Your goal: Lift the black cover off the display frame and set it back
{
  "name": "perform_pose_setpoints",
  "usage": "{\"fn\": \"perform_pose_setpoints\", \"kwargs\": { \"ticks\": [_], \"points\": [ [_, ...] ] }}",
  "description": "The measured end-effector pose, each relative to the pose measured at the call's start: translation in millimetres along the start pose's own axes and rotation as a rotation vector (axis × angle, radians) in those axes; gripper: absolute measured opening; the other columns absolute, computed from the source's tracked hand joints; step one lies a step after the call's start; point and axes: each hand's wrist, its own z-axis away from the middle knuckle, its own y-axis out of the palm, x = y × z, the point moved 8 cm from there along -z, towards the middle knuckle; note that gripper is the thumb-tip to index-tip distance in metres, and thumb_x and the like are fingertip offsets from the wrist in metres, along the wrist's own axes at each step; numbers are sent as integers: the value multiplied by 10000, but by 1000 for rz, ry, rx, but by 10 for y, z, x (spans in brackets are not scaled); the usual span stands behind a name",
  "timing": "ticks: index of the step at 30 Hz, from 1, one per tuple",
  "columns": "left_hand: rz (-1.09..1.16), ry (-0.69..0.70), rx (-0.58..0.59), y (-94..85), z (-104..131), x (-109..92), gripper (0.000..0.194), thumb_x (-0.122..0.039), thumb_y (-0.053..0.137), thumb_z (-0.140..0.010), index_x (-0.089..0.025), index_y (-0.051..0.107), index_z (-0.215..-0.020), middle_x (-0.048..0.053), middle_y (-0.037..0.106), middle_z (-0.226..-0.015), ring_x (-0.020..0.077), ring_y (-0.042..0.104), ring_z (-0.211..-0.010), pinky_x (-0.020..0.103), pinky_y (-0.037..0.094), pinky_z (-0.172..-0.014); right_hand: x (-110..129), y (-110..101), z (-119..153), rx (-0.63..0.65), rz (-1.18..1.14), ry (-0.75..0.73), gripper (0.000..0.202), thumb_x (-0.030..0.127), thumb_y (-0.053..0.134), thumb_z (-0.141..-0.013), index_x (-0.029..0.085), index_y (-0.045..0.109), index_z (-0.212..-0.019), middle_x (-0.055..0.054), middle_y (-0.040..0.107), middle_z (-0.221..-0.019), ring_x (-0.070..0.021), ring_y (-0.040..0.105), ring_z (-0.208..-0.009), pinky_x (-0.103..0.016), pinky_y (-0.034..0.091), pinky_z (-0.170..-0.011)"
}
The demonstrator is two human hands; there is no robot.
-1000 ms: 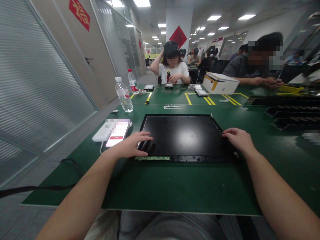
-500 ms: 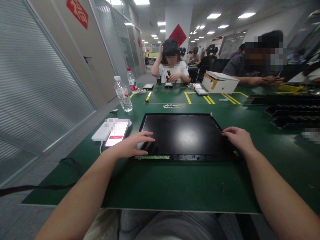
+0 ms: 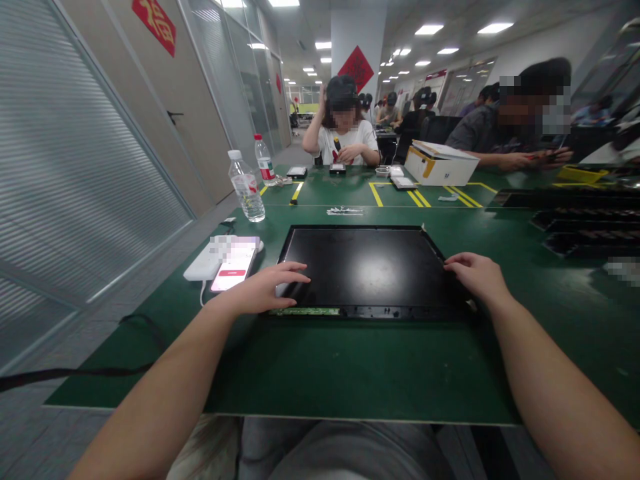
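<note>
A black display panel [image 3: 370,263] lies flat on the green table before me, a bright light reflected in its glossy face. Along its near edge a green circuit strip [image 3: 310,311] shows at the left. My left hand [image 3: 267,288] is over the panel's left side, fingers stretched out and apart, with the thumb near the strip. At the right edge, my right hand [image 3: 475,275] has its thumb and fingertips pressed together on the rim; the underside of that grip is hidden.
Left of the panel lie a lit phone [image 3: 234,263] and a white box-like device [image 3: 203,261] with a cable. Behind them stand two water bottles, the nearer one [image 3: 247,188] clear. Dark frames [image 3: 590,220] lie at the right. Across the table, a person [image 3: 345,137] sits by a white carton [image 3: 440,165].
The panel's near edge appears slightly higher in view. Both my hands keep nearly the same position. The person at the right has shifted their hands a little.
</note>
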Motion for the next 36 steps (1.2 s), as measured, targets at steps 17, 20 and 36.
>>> {"fn": "perform_pose_setpoints", "kwargs": {
  "ticks": [17, 20, 36],
  "points": [
    [-374, -386, -211, -122, -39, 428, 570, -440, 502, -954, -84, 640, -1378, 235, 606, -1436, 381, 571, -1320, 493, 441, -1108, -79, 37, -36, 10, -49, 36, 173, 332, 650, -682, 247, 757, -789, -45, 750, -804, -242, 674, -755, -400, 513, -819],
    [-379, -461, -181, -117, -34, 461, 523, -345, 496, -953, -71, 629, -1379, 236, 674, -1341, 376, 630, -1243, 477, 478, -1061, -78, 31, -21, 13, -78, 52, 190, 328, 648, -674, 240, 761, -799, -47, 756, -822, -232, 663, -738, -393, 512, -810],
    [-402, -452, -200, -92, -45, 401, 470, -274, 546, -934, -113, 687, -1353, 173, 701, -1364, 357, 651, -1259, 436, 499, -1067, -75, 35, 16, 2, -240, 134, 165, 252, 673, -616, 225, 750, -760, -18, 697, -690, -175, 590, -622, -330, 472, -690]
  ]
}}
